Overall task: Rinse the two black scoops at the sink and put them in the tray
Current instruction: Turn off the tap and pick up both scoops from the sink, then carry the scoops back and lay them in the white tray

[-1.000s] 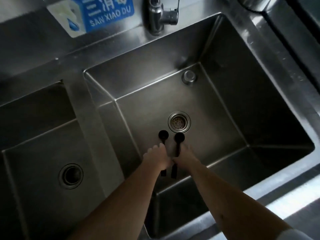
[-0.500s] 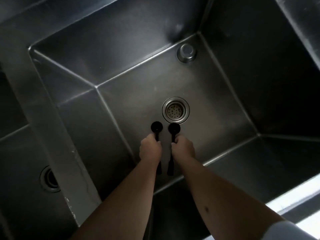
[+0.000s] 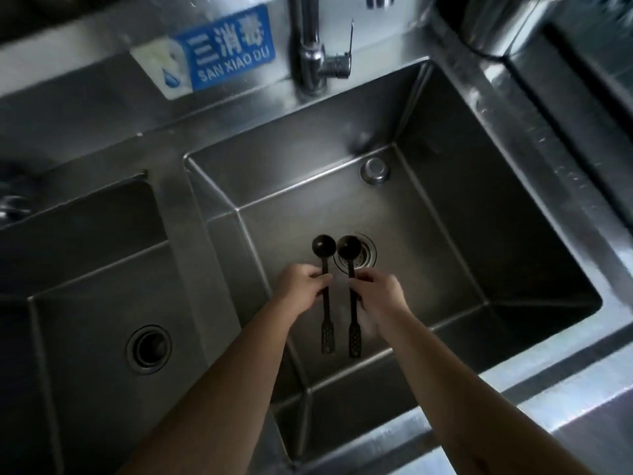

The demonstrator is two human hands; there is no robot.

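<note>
The left hand (image 3: pixel 301 286) has its grip pinched shut on the thin handle of the left black scoop (image 3: pixel 324 289), and the right hand (image 3: pixel 380 293) pinches the handle of the right black scoop (image 3: pixel 351 296) the same way. Both scoops hang side by side, close but apart, bowls pointing away, over the floor of the steel sink (image 3: pixel 445 234). The right scoop's bowl overlaps the drain strainer (image 3: pixel 366 255); the faucet (image 3: pixel 310 46) stands behind the basin, beside a blue sign (image 3: pixel 226 49).

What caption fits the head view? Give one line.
Left hand and right hand each hold a black scoop over the sink.
</note>
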